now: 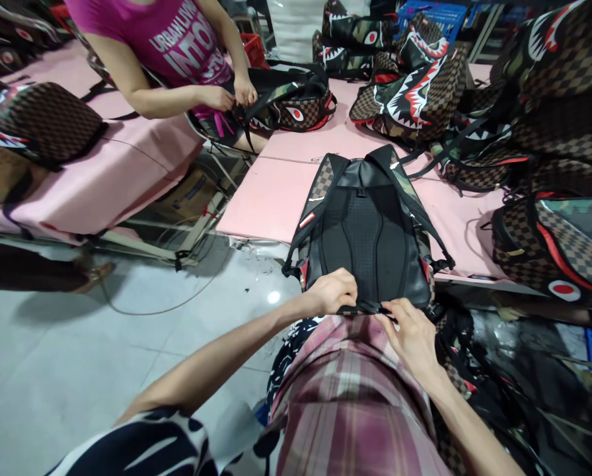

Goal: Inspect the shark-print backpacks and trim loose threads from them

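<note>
A backpack point(368, 225) lies back-panel up on the pink table point(271, 198), its black mesh padding and straps facing me, its bottom edge hanging over the near table edge against my lap. My left hand point(333, 291) is curled closed on the bottom edge of the backpack at its left side. At the same bottom edge, a little right of centre, my right hand point(412, 334) pinches something small and dark with its fingertips.
Several shark-mouth checkered backpacks point(415, 86) are piled at the back and right of the table. Across a gap, a person in a magenta shirt point(177, 39) handles another backpack point(296, 106) with both hands. A further bag point(43, 125) lies on the left pink table. Grey floor lies between.
</note>
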The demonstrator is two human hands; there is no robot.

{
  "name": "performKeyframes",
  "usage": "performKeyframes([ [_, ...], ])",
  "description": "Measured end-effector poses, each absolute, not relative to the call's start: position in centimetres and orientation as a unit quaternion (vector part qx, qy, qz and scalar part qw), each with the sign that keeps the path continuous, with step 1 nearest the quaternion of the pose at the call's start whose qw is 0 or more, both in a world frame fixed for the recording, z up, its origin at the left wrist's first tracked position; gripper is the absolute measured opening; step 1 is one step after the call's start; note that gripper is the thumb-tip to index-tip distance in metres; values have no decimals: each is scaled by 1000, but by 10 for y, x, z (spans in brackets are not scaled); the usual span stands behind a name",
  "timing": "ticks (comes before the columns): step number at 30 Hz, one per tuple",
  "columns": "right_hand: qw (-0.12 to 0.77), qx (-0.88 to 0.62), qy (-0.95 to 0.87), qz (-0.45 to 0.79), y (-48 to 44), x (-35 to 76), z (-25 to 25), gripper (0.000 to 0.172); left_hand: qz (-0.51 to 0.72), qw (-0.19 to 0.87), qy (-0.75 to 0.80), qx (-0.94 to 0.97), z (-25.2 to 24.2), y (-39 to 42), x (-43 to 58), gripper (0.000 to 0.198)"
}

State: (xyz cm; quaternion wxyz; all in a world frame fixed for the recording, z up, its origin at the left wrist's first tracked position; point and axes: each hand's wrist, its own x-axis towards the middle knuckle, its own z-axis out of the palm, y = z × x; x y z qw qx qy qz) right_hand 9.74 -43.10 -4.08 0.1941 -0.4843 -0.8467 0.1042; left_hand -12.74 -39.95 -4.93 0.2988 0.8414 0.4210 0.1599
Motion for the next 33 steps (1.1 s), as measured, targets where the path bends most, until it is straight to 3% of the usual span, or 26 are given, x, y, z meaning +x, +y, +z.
performKeyframes([
  [9, 175, -429, -886, 26, -431, 78, -34, 22, 226, 438, 489, 720, -62, -401, -126, 16],
  [17, 149, -436, -887, 25, -432, 75, -36, 21, 229, 442, 516, 697, -64, -405, -124, 14],
  [26, 186, -486, -843, 135, -427, 87, -35, 24, 241, 443, 502, 702, -60, -405, -125, 18],
  [33, 139, -459, -874, 84, -429, 81, -33, 23, 231, 443, 515, 696, -61, -405, -123, 17],
])
